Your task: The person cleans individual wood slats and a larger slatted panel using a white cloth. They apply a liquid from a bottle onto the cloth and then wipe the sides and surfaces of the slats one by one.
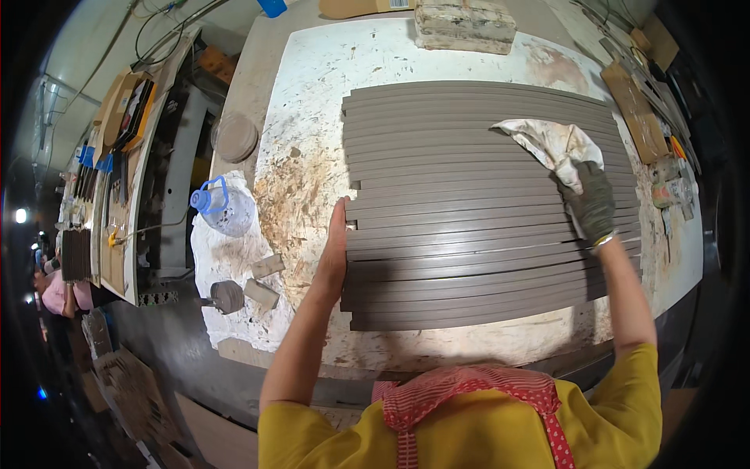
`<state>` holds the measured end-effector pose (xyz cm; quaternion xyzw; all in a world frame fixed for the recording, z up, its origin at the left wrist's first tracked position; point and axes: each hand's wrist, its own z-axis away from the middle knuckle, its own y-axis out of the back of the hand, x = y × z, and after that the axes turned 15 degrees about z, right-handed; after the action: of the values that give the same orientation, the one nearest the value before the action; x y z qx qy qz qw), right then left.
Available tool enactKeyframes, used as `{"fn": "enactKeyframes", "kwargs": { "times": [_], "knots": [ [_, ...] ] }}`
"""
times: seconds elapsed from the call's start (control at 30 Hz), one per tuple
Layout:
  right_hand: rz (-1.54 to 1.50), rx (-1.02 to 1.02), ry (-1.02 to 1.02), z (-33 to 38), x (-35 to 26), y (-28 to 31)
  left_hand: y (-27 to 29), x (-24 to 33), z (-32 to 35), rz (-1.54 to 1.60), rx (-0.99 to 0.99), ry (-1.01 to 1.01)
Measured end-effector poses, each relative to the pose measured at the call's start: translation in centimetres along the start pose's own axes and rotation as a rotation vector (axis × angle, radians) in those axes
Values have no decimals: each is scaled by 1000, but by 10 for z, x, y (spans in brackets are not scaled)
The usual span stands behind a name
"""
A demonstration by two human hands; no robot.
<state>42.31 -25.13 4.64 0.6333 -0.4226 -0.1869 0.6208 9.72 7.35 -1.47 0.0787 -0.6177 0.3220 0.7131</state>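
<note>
Long grey-brown slats (469, 211) lie side by side in a wide stack on the table, some ends set back at the left edge. My bare left hand (337, 238) rests against the left ends of the slats, its fingers stretched out flat. My right hand (591, 199), in a dark glove, is closed on a stained white cloth (551, 144). The cloth is bunched under the fingers and spreads over the upper right part of the slats, its far tip pointing left.
The slats lie on a stained white sheet (301, 70). At left are a plastic bottle with a blue cap (226, 207), a round brown disc (235, 137) and small blocks (262, 294). A worn block (466, 25) sits at the far edge; a clear container (673, 191) stands right.
</note>
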Motion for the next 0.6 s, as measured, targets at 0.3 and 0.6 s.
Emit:
{"fn": "enactKeyframes", "kwargs": {
  "times": [0.3, 0.6],
  "knots": [
    [47, 142, 367, -79, 0, 48, 28, 46, -172, -627, 136, -562],
    [-344, 426, 730, -103, -263, 50, 9, 24, -234, -678, 30, -507]
  ]
}}
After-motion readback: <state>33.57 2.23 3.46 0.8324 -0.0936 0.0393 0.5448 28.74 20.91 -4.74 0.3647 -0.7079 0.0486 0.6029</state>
